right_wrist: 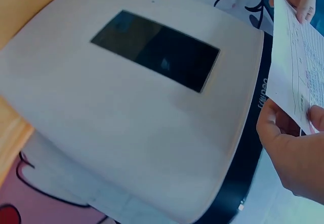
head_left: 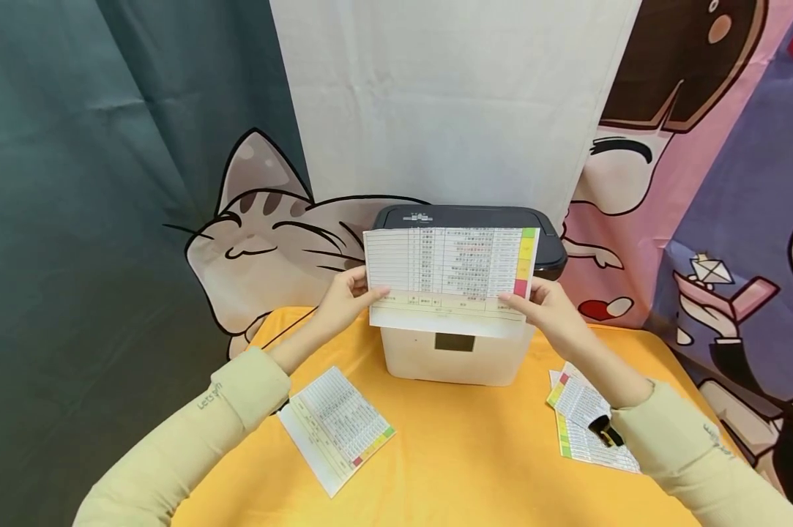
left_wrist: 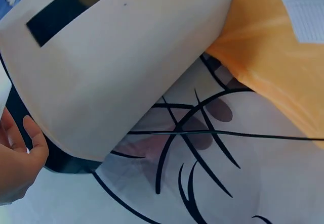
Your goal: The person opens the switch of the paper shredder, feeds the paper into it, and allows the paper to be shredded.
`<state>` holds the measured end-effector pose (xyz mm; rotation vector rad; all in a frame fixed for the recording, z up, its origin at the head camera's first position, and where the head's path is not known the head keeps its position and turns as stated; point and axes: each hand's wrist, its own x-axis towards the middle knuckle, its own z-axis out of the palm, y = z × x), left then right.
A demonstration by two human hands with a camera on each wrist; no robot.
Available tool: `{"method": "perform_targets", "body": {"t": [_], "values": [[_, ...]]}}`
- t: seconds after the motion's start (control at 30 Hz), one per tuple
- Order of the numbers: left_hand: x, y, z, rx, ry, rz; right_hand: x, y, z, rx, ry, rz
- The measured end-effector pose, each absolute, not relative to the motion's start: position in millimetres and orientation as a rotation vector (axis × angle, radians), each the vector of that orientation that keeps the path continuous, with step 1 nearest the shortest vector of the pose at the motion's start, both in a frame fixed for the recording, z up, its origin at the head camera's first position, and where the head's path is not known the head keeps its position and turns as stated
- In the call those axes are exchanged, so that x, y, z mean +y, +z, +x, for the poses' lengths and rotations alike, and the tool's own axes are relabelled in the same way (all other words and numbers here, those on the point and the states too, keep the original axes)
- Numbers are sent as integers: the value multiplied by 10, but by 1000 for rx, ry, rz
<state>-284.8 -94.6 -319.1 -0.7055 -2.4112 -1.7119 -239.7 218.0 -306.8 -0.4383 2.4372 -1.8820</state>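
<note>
A printed sheet of paper (head_left: pixel 452 282), a table with green, yellow and red cells along its right side, is held up before the top of a white paper shredder (head_left: pixel 455 366). My left hand (head_left: pixel 348 298) pinches the sheet's left edge, thumb on the near face. At the right edge, my right hand (head_left: pixel 554 311) pinches it the same way. In the right wrist view, the sheet (right_wrist: pixel 296 62) spans between both hands, above the shredder's black top (right_wrist: pixel 243 158). The sheet hides much of that top and its slot in the head view.
On the yellow tablecloth (head_left: pixel 462 454), another printed sheet (head_left: pixel 340 428) lies at left. Several overlapping printed sheets (head_left: pixel 590 421) lie at right, partly under my right forearm. A black cable (left_wrist: pixel 243 133) runs behind the shredder's left side. Printed curtains (head_left: pixel 449 102) hang at the back.
</note>
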Motion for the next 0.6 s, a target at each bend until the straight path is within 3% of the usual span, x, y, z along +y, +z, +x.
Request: {"method": "perform_targets", "body": {"t": [0.6], "values": [[-843,-2818,-3086,-2448,-1550,-778,2367,-2756,-2622,2696,-1768,-498]]}}
